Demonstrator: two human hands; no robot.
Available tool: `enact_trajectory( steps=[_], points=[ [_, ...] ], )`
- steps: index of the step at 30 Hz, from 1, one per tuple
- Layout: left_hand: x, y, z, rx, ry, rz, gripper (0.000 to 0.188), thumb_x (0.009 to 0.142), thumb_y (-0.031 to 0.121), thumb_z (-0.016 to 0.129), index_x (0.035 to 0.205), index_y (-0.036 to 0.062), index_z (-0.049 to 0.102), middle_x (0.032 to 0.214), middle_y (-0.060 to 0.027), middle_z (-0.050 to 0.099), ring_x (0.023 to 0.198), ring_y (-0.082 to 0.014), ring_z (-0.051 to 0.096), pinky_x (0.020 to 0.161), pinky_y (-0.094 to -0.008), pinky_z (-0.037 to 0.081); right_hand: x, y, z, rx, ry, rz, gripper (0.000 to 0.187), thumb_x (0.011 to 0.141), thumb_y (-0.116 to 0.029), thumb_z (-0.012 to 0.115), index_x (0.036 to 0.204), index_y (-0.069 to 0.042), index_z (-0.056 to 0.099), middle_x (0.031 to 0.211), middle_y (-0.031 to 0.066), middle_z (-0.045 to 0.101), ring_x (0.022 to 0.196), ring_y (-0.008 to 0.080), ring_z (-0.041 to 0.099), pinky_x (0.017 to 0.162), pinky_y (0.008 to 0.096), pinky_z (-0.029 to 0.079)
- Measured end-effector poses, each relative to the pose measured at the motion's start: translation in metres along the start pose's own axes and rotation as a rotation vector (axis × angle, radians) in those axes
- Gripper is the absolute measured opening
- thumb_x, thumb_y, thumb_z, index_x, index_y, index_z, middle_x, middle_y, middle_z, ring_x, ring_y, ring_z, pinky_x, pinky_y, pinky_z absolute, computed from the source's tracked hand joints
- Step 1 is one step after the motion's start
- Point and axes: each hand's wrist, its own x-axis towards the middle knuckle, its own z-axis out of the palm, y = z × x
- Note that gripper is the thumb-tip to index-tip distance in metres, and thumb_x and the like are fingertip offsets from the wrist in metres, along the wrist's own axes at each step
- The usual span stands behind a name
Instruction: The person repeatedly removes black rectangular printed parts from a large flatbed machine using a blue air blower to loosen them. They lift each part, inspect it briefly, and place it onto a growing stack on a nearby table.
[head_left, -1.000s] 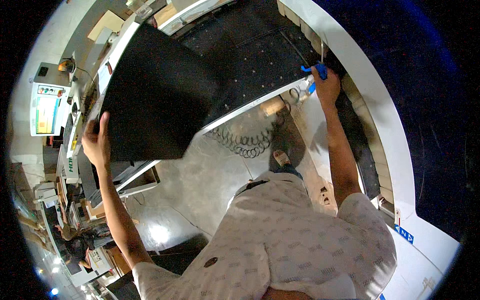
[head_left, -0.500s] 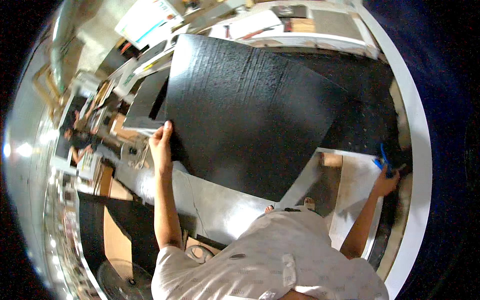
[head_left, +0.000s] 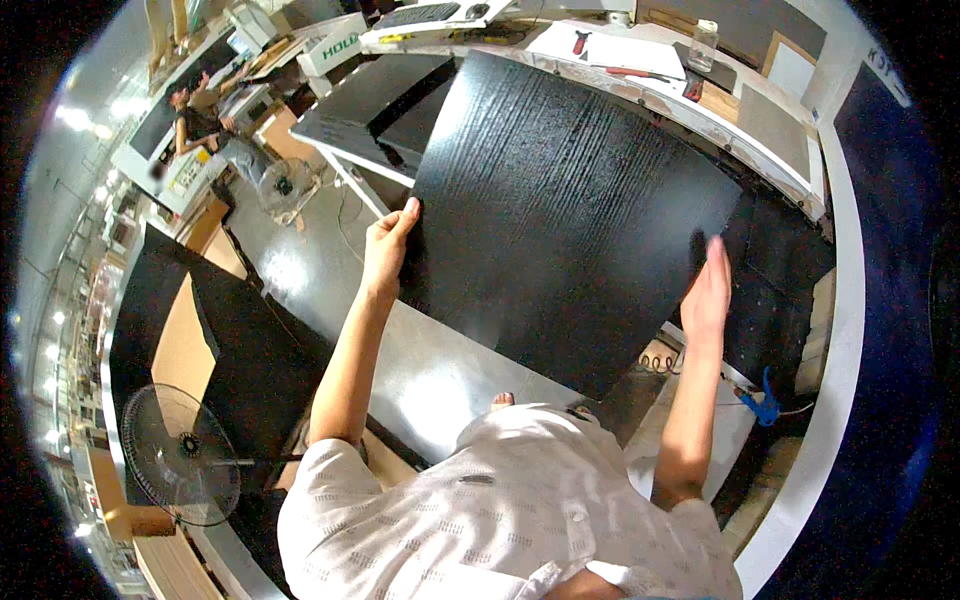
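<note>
Fan: a round floor fan (head_left: pixel 180 455) stands at the far left, low in the view, beside stacked dark and brown boards (head_left: pixel 215 340).
Second fan: a smaller fan (head_left: pixel 283 187) stands further up on the grey floor (head_left: pixel 300 275), near a person (head_left: pixel 195 115) who is at work by a bench.
Left hand: the left hand (head_left: pixel 385 250) grasps the left edge of the black board, the thumb on the top face and the fingers around the edge.
Black board: a large black board (head_left: pixel 560 210) with fine grain lines is held up between the two hands, tilted, in the middle of the view. Its low corner is just above the person's light patterned shirt (head_left: pixel 480 510).
Behind the board: two more dark panels (head_left: pixel 385 100) lie on a frame at the upper left of it, partly hidden by the board.
Workbench: a long white bench (head_left: pixel 660 85) curves along the top, with red-handled tools (head_left: pixel 630 70), a clear cup (head_left: pixel 703 45) and wooden sheets (head_left: pixel 770 115) on it.
Right hand: the right hand (head_left: pixel 708 290) is open and flat, the palm against the right edge of the black board; it is blurred, so I cannot tell if the fingers wrap the edge.
Blue tool: a blue tool (head_left: pixel 765 405) with a thin cable lies on the white surface to the right of the right forearm, apart from the hand.
Coil: a coiled hose (head_left: pixel 658 362) shows just below the board's right lower edge.
</note>
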Motion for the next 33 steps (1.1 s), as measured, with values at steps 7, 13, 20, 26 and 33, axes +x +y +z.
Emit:
enact_trajectory(
  steps=[7, 13, 20, 26, 33],
  points=[
    [-0.038, -0.034, -0.033, -0.283, -0.086, -0.351, 0.058, 0.106, 0.046, 0.042, 0.139, -0.0001, 0.056, 0.141, -0.013, 0.059, 0.128, -0.0274, 0.055, 0.112, -0.0397, 0.037, 0.027, -0.004, 0.048, -0.342, 0.138, 0.026, 0.085, 0.094, -0.032, 0.071, 0.152, 0.012, 0.027, 0.158, 0.0187, 0.035, 0.148, 0.0247, 0.029, 0.122, 0.0357, 0.017],
    [-0.069, -0.06, -0.071, -0.412, -0.1, -0.425, 0.052, 0.107, 0.042, 0.044, 0.136, 0.0022, 0.058, 0.14, -0.0093, 0.06, 0.123, -0.0241, 0.058, 0.111, -0.0381, 0.04, 0.034, 0.013, 0.058, -0.265, -0.117, 0.133, 0.081, 0.095, -0.029, 0.07, 0.153, 0.009, 0.028, 0.152, 0.0187, 0.042, 0.137, 0.0268, 0.044, 0.117, 0.0379, 0.032],
    [-0.089, -0.097, -0.086, -0.37, 0.067, -0.454, 0.046, 0.106, 0.041, 0.048, 0.127, 0.0037, 0.065, 0.127, -0.0123, 0.068, 0.112, -0.0241, 0.063, 0.104, -0.0385, 0.046, 0.05, 0.02, 0.071, -0.107, -0.276, 0.346, 0.072, 0.099, -0.016, 0.064, 0.157, 0.0, 0.025, 0.148, 0.0176, 0.047, 0.129, 0.029, 0.052, 0.109, 0.0438, 0.044],
    [-0.104, -0.11, -0.095, -0.33, 0.145, -0.484, 0.054, 0.1, 0.05, 0.056, 0.131, 0.0062, 0.063, 0.135, -0.0105, 0.063, 0.122, -0.028, 0.056, 0.112, -0.0439, 0.036, 0.042, 0.024, 0.094, -0.376, -0.211, 0.226, 0.085, 0.092, -0.021, 0.072, 0.157, 0.004, 0.023, 0.161, 0.0202, 0.03, 0.146, 0.0276, 0.033, 0.122, 0.0429, 0.022],
    [-0.105, -0.118, -0.102, -0.207, 0.167, -0.48, 0.058, 0.097, 0.058, 0.056, 0.133, 0.0133, 0.064, 0.147, -0.0149, 0.052, 0.13, -0.0343, 0.047, 0.116, -0.052, 0.022, 0.048, 0.034, 0.102, -0.527, -0.269, 0.148, 0.082, 0.093, -0.013, 0.069, 0.157, 0.003, 0.02, 0.163, 0.0199, 0.026, 0.153, 0.0258, 0.018, 0.126, 0.0417, 0.006]
  ],
)
